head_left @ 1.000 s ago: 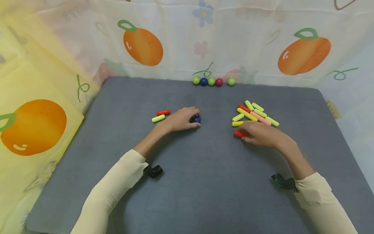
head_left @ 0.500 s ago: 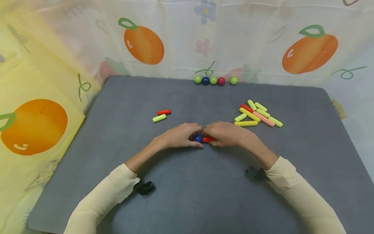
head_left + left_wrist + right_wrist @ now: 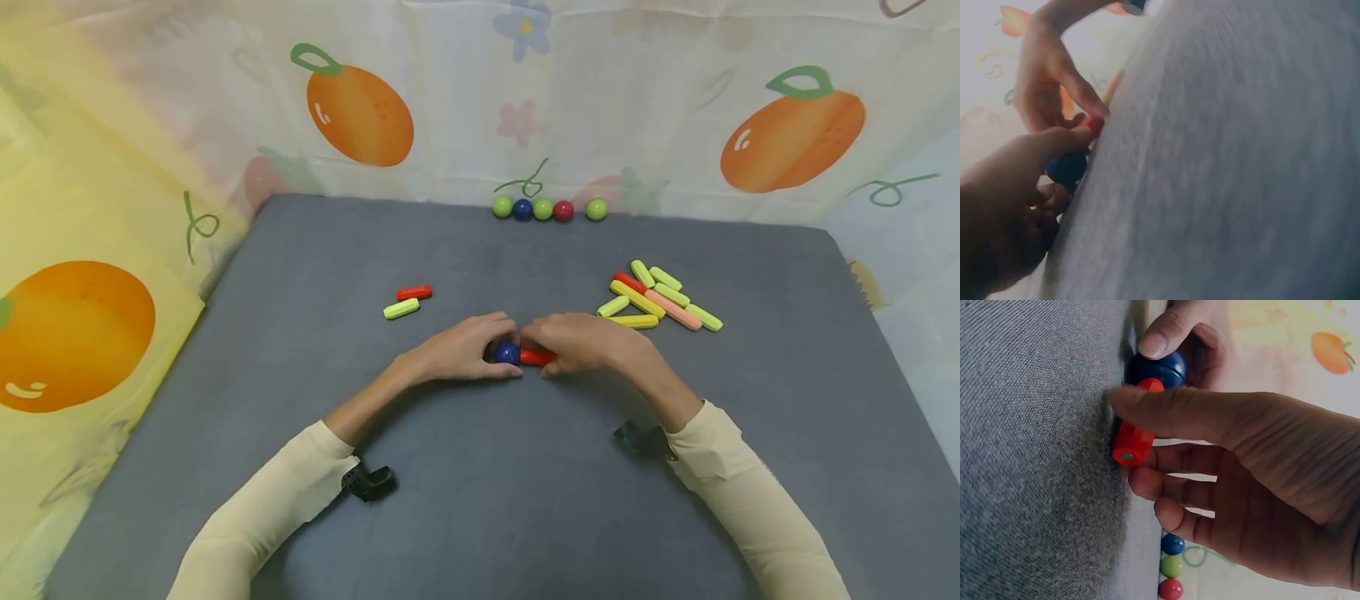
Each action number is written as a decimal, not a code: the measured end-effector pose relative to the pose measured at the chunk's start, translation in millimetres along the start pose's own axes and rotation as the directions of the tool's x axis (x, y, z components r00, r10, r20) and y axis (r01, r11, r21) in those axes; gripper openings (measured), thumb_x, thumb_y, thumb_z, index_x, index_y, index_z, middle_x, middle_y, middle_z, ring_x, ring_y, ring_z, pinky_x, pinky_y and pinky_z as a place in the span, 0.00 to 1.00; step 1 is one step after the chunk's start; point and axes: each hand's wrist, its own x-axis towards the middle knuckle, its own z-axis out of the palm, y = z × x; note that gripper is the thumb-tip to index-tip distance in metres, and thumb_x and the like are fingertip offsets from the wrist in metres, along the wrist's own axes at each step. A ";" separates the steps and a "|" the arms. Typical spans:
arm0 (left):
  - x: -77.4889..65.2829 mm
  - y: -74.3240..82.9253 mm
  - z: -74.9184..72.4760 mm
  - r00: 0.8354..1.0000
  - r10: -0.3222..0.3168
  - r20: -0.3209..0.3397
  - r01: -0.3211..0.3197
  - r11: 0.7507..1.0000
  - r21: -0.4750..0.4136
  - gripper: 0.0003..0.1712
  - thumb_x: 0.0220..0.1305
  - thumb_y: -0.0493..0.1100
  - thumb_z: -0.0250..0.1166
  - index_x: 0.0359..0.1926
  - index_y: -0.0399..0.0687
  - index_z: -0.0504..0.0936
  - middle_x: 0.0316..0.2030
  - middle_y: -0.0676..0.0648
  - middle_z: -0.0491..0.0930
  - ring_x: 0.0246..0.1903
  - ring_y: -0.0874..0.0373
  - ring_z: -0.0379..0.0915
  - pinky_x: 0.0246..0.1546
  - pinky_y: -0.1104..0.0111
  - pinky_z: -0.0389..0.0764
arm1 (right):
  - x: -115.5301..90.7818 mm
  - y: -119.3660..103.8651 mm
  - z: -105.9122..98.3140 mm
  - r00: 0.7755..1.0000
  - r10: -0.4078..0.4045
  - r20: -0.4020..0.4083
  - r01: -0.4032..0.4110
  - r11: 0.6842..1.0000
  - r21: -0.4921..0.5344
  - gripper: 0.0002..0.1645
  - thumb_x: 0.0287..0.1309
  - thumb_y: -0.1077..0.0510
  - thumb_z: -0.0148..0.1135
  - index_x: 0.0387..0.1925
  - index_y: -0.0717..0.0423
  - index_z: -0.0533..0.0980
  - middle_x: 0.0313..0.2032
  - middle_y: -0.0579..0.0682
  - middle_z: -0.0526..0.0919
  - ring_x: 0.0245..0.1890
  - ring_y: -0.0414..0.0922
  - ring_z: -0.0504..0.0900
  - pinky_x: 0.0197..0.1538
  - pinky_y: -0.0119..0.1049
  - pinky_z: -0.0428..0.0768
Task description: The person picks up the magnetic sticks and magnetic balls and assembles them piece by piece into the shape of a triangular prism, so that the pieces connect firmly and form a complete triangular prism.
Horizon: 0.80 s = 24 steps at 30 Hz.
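Around a blue ball (image 3: 507, 353) my left hand (image 3: 461, 348) curls its thumb and fingers. My right hand (image 3: 581, 342) pinches a short red rod (image 3: 1134, 440) between thumb and fingers. One end of the rod meets the ball's right side, low over the grey table. In the right wrist view a small metal disc shows in the rod's free end. The left wrist view, dim and blurred, has the two hands meeting, with the left thumb near the rod.
On the grey table (image 3: 480, 483), a red rod (image 3: 414, 292) and a green rod (image 3: 401, 309) lie left. Several rods, including a pink one (image 3: 673, 310), cluster right. At the back edge sit several balls, one red (image 3: 563, 211). A printed cloth (image 3: 450, 100) hangs behind.
My right hand has carried the red rod left from beside the cluster to the ball. My left hand has brought the blue ball nearer. Over the last half second both hands have barely moved.
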 end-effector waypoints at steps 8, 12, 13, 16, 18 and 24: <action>-7.1 -3.9 15.5 0.998 -0.004 -0.065 0.003 1.000 -0.015 0.20 0.66 0.57 0.73 0.51 0.52 0.81 0.46 0.52 0.79 0.43 0.60 0.73 0.48 0.67 0.75 | 0.9 -3.3 5.0 1.000 0.000 -0.009 0.000 1.000 0.026 0.10 0.64 0.61 0.71 0.44 0.57 0.78 0.34 0.48 0.78 0.35 0.44 0.75 0.40 0.36 0.73; -8.3 -4.5 19.7 0.995 -0.022 -0.102 0.020 1.000 -0.016 0.17 0.69 0.56 0.69 0.50 0.53 0.81 0.45 0.53 0.79 0.43 0.60 0.73 0.46 0.67 0.73 | 0.5 -2.0 5.5 1.000 0.005 0.000 -0.005 1.000 0.029 0.12 0.65 0.60 0.71 0.47 0.56 0.79 0.37 0.48 0.79 0.37 0.44 0.76 0.43 0.38 0.76; -8.4 -5.0 20.2 0.994 -0.021 -0.108 0.019 1.000 -0.017 0.16 0.69 0.56 0.69 0.50 0.53 0.82 0.45 0.53 0.79 0.42 0.60 0.73 0.45 0.67 0.73 | -0.1 -1.5 4.6 1.000 0.006 0.007 -0.007 0.999 0.034 0.13 0.66 0.59 0.71 0.49 0.56 0.79 0.38 0.48 0.80 0.38 0.44 0.76 0.44 0.39 0.77; -7.4 -6.0 19.9 0.993 -0.024 -0.118 0.022 0.999 -0.023 0.15 0.69 0.56 0.69 0.50 0.54 0.82 0.45 0.53 0.79 0.42 0.60 0.73 0.44 0.67 0.74 | -3.1 2.4 -2.1 1.000 0.005 0.031 -0.007 0.998 0.063 0.19 0.67 0.57 0.71 0.56 0.55 0.78 0.42 0.49 0.82 0.41 0.44 0.78 0.48 0.41 0.80; -6.2 -6.4 18.7 0.993 -0.028 -0.118 0.024 0.999 -0.029 0.15 0.69 0.56 0.69 0.50 0.55 0.82 0.45 0.53 0.79 0.42 0.60 0.73 0.44 0.67 0.74 | -6.5 7.0 -10.8 0.999 0.007 0.031 -0.010 0.996 0.090 0.24 0.66 0.55 0.71 0.61 0.55 0.77 0.46 0.51 0.82 0.45 0.46 0.79 0.52 0.44 0.81; -4.6 -7.8 15.3 0.994 -0.030 -0.105 0.027 0.999 -0.031 0.16 0.69 0.56 0.69 0.51 0.55 0.83 0.47 0.53 0.80 0.44 0.60 0.74 0.46 0.66 0.75 | -11.8 32.2 -54.2 0.996 0.047 -0.072 -0.041 0.995 0.090 0.29 0.69 0.56 0.68 0.67 0.59 0.73 0.58 0.60 0.79 0.57 0.57 0.79 0.61 0.54 0.79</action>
